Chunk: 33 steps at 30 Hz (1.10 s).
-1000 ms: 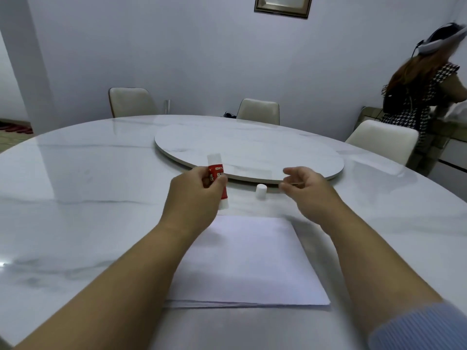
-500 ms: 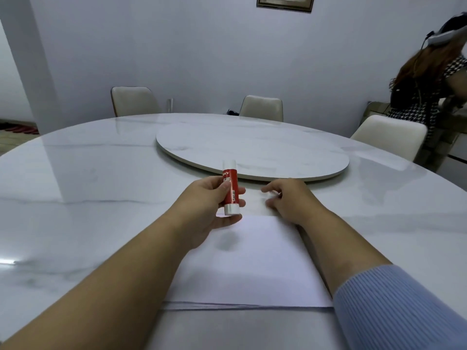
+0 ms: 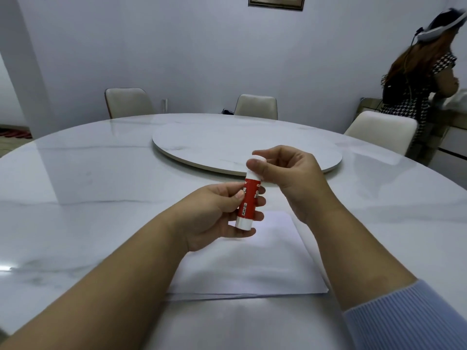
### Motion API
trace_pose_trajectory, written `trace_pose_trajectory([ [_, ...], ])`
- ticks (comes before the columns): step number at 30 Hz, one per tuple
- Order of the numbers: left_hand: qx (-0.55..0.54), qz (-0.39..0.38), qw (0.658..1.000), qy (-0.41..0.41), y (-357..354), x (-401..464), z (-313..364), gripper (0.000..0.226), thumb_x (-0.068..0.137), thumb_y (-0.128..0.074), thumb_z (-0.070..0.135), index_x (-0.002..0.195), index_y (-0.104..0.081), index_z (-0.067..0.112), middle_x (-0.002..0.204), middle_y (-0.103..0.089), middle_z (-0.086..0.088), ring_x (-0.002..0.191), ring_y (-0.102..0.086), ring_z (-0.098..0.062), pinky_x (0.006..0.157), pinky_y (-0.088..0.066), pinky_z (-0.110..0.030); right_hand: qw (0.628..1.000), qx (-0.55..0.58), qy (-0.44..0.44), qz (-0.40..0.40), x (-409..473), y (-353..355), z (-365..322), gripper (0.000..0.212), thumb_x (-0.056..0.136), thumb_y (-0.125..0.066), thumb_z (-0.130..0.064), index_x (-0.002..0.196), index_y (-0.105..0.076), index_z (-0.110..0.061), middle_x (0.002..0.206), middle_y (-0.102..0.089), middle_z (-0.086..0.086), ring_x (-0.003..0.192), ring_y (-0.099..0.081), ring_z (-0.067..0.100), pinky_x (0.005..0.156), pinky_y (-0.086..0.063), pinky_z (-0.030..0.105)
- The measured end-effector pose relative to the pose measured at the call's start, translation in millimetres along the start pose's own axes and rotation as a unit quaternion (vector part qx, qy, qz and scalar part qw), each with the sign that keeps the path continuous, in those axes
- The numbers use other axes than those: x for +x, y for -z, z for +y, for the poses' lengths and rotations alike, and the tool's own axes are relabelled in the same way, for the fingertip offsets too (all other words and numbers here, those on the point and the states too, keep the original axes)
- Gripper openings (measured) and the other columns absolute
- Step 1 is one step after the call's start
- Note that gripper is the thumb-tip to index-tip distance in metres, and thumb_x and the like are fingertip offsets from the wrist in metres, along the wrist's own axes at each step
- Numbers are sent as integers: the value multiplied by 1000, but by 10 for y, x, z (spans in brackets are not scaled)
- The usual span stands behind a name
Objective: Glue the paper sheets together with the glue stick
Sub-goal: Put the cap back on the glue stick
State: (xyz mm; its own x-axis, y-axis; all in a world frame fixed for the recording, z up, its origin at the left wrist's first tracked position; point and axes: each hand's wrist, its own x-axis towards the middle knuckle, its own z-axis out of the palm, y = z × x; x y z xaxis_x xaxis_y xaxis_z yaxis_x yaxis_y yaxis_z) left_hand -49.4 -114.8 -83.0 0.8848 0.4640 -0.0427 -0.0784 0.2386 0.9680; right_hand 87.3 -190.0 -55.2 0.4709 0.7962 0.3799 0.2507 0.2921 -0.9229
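A red glue stick point(image 3: 249, 199) with white ends stands upright above the table, and my left hand point(image 3: 222, 213) grips its red body. My right hand point(image 3: 290, 173) pinches the white cap point(image 3: 254, 170) at the stick's top between thumb and fingers. Whether the cap is fully seated on the stick I cannot tell. Below both hands a stack of white paper sheets point(image 3: 252, 269) lies flat on the marble table point(image 3: 101, 198), its far edge partly hidden by my hands.
A round marble turntable point(image 3: 214, 145) sits in the table's middle, just beyond my hands. Three pale chairs stand around the far side. A person point(image 3: 427, 72) with a headset stands at the far right by a counter.
My right hand picked the white cap up off the table and brought it onto the top of the glue stick. My left hand lifted the stick slightly toward me.
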Motion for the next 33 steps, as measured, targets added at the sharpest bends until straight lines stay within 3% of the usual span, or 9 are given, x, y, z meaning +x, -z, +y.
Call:
trace_pose_trajectory([
  [3, -24, -17, 1000, 11, -19, 10, -13, 29, 97, -38, 10, 101, -67, 11, 83, -70, -2, 74, -66, -16, 66, -57, -37, 999, -47, -16, -1, 3, -36, 48, 17, 72, -79, -17, 78, -64, -13, 52, -49, -9, 48, -53, 3, 54, -48, 17],
  [8, -97, -28, 995, 22, -20, 13, 38, 31, 96, -35, 12, 109, -62, 5, 82, -66, -7, 73, -58, -20, 70, -48, -39, 987, 133, -78, -53, 15, 51, 13, 21, 82, -61, -25, 90, -69, -8, 90, -75, 9, 80, -69, 21, 72, -56, 32],
  [14, -115, -41, 992, 21, -13, 16, 47, 42, 96, -35, 24, 124, -54, 0, 80, -60, -6, 65, -55, -16, 66, -44, -34, 993, 110, -46, -17, -4, -114, 83, 31, 62, -73, -35, 85, -71, -15, 75, -63, 0, 64, -58, 11, 70, -49, 30],
  [17, -132, -39, 990, 13, -10, 14, 48, 37, 95, -40, 23, 121, -54, 0, 77, -60, -5, 62, -55, -15, 60, -46, -30, 985, 152, -73, -41, 2, -63, 68, 29, 78, -66, -26, 98, -70, -6, 91, -69, 10, 80, -60, 23, 80, -50, 34],
  [20, -136, -37, 990, 1, -34, 1, 47, 26, 96, -40, 18, 107, -58, 3, 76, -61, -7, 61, -54, -15, 54, -47, -26, 982, 169, -69, -41, -6, -63, 74, 19, 84, -64, -9, 102, -70, -9, 86, -65, 9, 75, -62, 18, 72, -54, 27],
  [25, -139, -11, 990, -18, -60, 1, 52, 27, 97, -40, 19, 102, -60, 2, 80, -64, -10, 61, -54, -17, 49, -46, -23, 987, 140, -66, -48, -10, -47, 50, 27, 80, -65, -25, 103, -70, -11, 90, -69, 4, 75, -63, 12, 68, -50, 25],
  [27, -141, 4, 990, -27, -58, 3, 51, 26, 97, -41, 18, 101, -60, 1, 80, -64, -10, 63, -58, -19, 51, -50, -25, 982, 159, -65, -75, -18, -16, 34, 25, 85, -60, -16, 108, -69, -12, 98, -72, 8, 83, -67, 16, 70, -54, 24],
  [31, -78, 35, 995, -42, -38, 20, 16, 26, 96, -42, 18, 94, -65, 6, 76, -70, -5, 70, -66, -18, 70, -57, -37, 990, 122, -38, -57, -20, -81, 70, 38, 65, -72, -22, 103, -69, -14, 73, -62, -3, 69, -63, 7, 67, -52, 22],
  [33, -42, 60, 996, -57, -20, 39, 6, 26, 96, -42, 19, 93, -66, 8, 75, -72, -2, 73, -64, -17, 74, -52, -32, 992, 104, -31, -58, 1, -52, 85, 37, 66, -72, -25, 102, -70, -15, 76, -64, -2, 72, -63, 10, 70, -52, 25],
])
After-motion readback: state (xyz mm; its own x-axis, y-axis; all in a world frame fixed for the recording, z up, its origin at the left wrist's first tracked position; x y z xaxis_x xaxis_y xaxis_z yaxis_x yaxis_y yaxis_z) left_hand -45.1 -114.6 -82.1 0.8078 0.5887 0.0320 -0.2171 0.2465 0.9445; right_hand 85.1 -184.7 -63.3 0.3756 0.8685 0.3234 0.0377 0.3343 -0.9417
